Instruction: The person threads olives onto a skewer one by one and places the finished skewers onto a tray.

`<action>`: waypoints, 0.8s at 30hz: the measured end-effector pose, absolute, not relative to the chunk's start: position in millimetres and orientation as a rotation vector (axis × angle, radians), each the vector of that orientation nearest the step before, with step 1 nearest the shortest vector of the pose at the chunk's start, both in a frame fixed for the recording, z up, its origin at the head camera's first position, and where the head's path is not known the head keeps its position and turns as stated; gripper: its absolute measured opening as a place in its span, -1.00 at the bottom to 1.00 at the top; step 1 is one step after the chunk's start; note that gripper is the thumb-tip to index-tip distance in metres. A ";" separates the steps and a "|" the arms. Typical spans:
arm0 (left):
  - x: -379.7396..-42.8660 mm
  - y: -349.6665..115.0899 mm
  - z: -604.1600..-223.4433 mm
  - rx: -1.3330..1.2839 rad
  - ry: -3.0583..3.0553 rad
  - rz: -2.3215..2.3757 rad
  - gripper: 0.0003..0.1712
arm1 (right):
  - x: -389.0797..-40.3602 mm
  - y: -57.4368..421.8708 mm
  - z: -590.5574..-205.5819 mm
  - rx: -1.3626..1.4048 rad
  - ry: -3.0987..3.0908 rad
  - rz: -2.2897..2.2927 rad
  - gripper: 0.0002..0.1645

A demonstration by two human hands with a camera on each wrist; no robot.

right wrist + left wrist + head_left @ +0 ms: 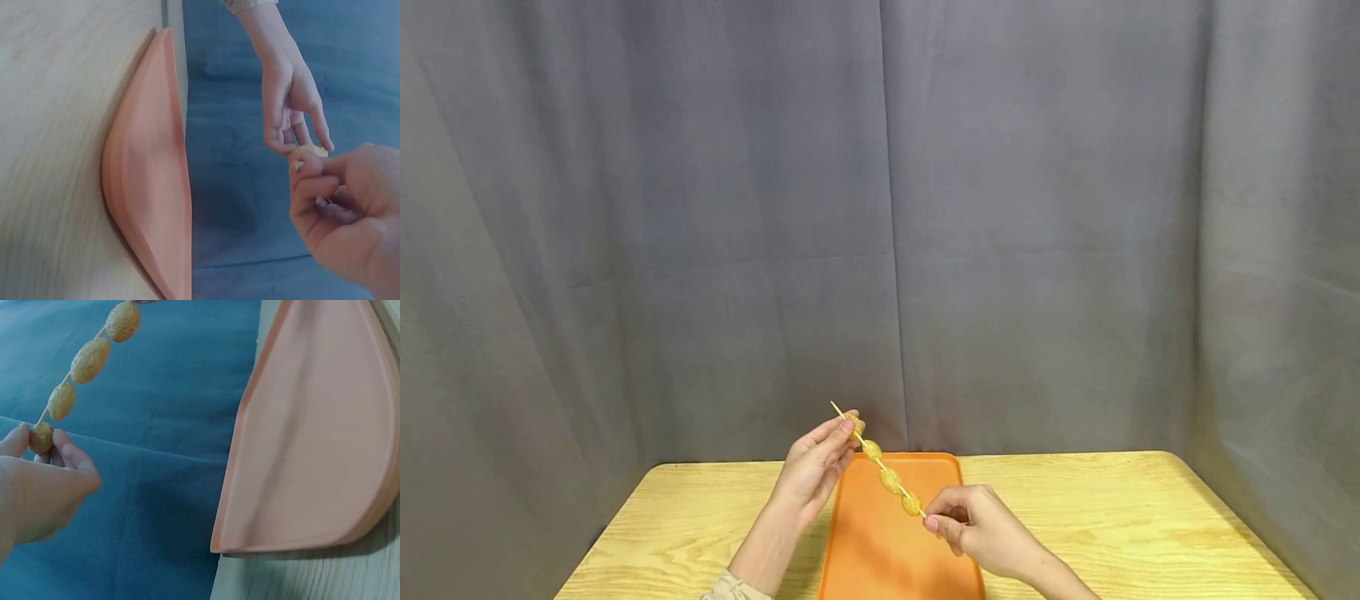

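A thin wooden skewer (837,408) slants over the orange tray, its bare tip up at the left. Several rough, golden-brown balls (891,481) are threaded along it with short gaps between them. My left hand (808,473) pinches the ball nearest the tip (41,439) between thumb and fingers. At the lower right end, my right hand (988,532) grips the skewer between thumb and curled fingers, close to the last ball. From the right wrist view, the right hand (350,212) hides most of the skewer and balls.
Below the hands, an orange tray (880,562) with a raised rim lies on a light wood-grain table (1097,500). Grey curtains (760,208) hang behind the table and down both sides.
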State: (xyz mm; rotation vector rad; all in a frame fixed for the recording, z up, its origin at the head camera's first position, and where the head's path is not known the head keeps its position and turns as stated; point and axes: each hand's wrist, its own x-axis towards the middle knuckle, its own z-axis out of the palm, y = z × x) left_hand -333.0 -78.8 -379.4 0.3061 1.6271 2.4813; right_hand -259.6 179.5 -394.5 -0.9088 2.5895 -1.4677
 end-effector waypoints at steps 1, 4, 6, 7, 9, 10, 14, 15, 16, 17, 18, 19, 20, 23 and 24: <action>-333.2 -78.9 -380.3 0.300 1.647 2.469 -0.45 | -259.1 178.5 -395.8 -0.900 2.555 -1.486 -0.84; -333.8 -79.4 -381.8 0.305 1.709 2.423 -0.45 | -256.2 174.5 -397.1 -0.886 2.536 -1.502 -0.85; -335.7 -79.4 -384.3 0.279 1.738 2.417 -0.44 | -255.6 172.6 -399.0 -0.876 2.540 -1.510 -0.86; -336.9 -79.6 -386.2 0.258 1.744 2.421 -0.44 | -255.3 172.0 -399.9 -0.874 2.542 -1.511 -0.86; -339.7 -80.8 -391.1 0.209 1.765 2.425 -0.44 | -255.8 170.9 -403.1 -0.863 2.541 -1.514 -0.87; -341.4 -81.7 -393.5 0.179 1.781 2.429 -0.45 | -257.2 171.0 -405.3 -0.856 2.530 -1.527 -0.86; -345.2 -85.5 -401.0 0.072 1.867 2.403 -0.53 | -261.6 170.4 -415.7 -0.813 2.510 -1.563 -0.85; -345.3 -86.1 -402.3 0.055 1.889 2.391 -0.55 | -262.6 170.2 -418.8 -0.799 2.513 -1.567 -0.85; -345.2 -86.4 -403.4 0.043 1.898 2.380 -0.56 | -263.4 170.0 -421.8 -0.781 2.517 -1.568 -0.86; -345.0 -86.5 -404.3 0.047 1.907 2.369 -0.56 | -264.0 170.0 -424.6 -0.762 2.523 -1.565 -0.86; -344.8 -86.3 -405.1 0.049 1.903 2.363 -0.56 | -264.4 170.2 -427.2 -0.740 2.527 -1.563 -0.85; -344.7 -86.0 -405.9 0.062 1.901 2.352 -0.56 | -264.8 170.5 -429.7 -0.719 2.529 -1.563 -0.85; -344.4 -85.5 -406.4 0.074 1.893 2.347 -0.55 | -265.2 170.8 -431.9 -0.695 2.530 -1.563 -0.84; -343.5 -83.2 -406.8 0.131 1.864 2.334 -0.53 | -266.2 172.1 -436.8 -0.639 2.530 -1.563 -0.82; -343.4 -82.6 -406.9 0.152 1.853 2.330 -0.52 | -266.5 172.7 -438.1 -0.626 2.534 -1.561 -0.82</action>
